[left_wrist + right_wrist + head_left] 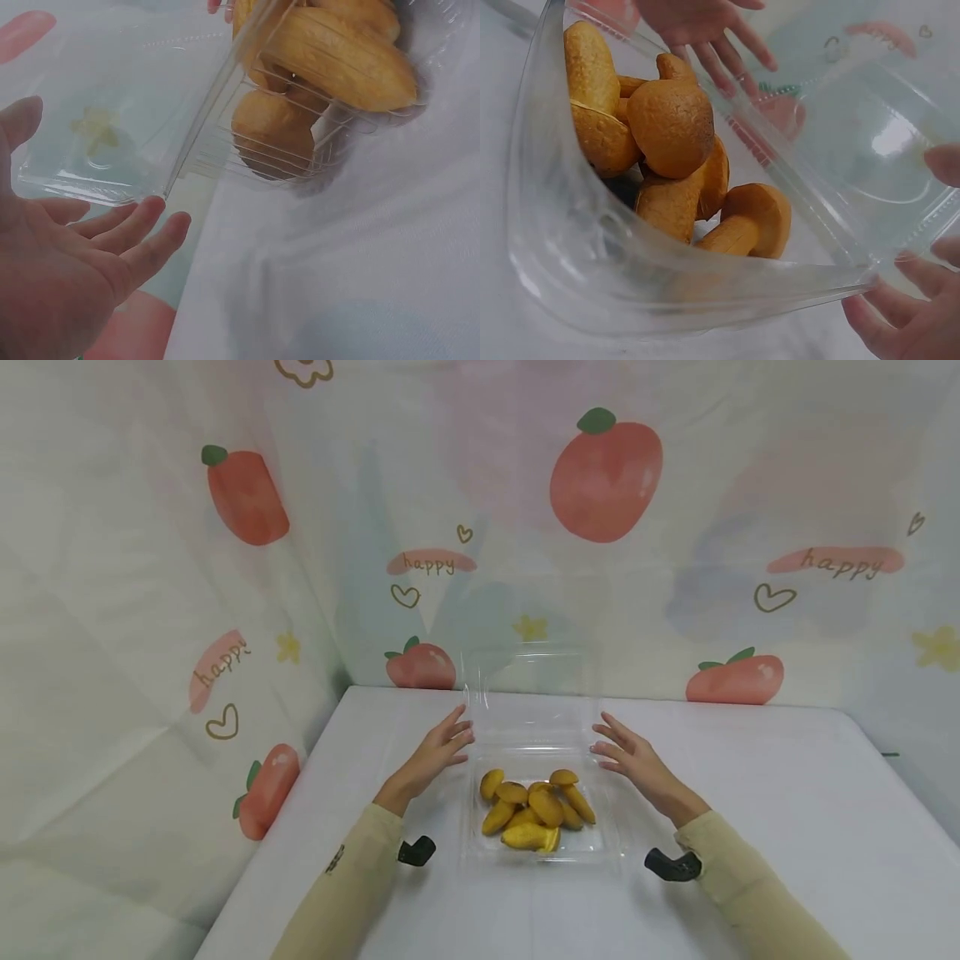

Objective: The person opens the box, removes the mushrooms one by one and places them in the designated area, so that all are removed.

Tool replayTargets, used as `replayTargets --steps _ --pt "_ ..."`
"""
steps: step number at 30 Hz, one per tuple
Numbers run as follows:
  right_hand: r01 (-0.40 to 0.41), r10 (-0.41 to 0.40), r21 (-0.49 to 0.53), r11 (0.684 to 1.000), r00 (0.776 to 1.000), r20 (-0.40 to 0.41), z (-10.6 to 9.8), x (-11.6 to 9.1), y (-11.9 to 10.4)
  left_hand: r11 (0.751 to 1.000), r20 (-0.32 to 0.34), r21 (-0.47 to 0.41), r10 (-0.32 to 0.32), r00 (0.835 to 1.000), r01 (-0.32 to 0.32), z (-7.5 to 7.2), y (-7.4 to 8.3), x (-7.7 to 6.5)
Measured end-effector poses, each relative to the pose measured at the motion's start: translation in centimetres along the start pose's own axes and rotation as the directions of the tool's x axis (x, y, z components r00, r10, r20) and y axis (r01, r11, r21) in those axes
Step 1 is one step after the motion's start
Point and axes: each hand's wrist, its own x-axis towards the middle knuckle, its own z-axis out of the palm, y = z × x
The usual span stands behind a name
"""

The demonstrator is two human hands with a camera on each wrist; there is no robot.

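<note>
A clear plastic clamshell box (592, 847) stands on the table with its lid (534, 697) raised at the back. Several yellow-brown mushrooms (546, 808) lie heaped in its base; thick stems and rounded caps show in the right wrist view. On the left of the box, near the hinge and lid, is my left hand (431, 762), fingers extended and loosely spread. My right hand (637, 767) mirrors it on the other side, its fingers close to the lid's edge. Whether fingertips touch the plastic, I cannot tell. Neither hand grips anything.
A white cloth covers the table (780, 793), which meets a printed curtain (510, 468) at the back and left. Black curved pieces (673, 865) stick out by both wrists at the sleeves.
</note>
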Motion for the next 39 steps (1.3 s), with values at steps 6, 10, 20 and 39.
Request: replayTargets --steps 6,10,20,39 --pt "-0.017 0.017 0.034 0.999 1.0 -0.001 0.1 0.2 0.0 0.999 0.011 -0.048 -0.016 1.0 0.017 0.1 -0.3 0.0" --pt "-0.029 0.029 0.033 0.999 1.0 0.007 0.3 0.2 -0.1 0.999 0.009 -0.044 -0.032 0.999 0.033 0.0 -0.5 -0.1" --pt "-0.055 0.052 0.038 0.998 0.997 0.061 0.3 0.5 0.3 0.998 0.031 -0.014 -0.062 0.998 0.063 0.0 -0.9 0.3" --pt "-0.113 0.112 0.015 0.993 0.989 0.092 0.4 -0.4 0.9 0.992 0.078 -0.006 -0.128 0.989 0.129 0.4 -3.0 0.3"
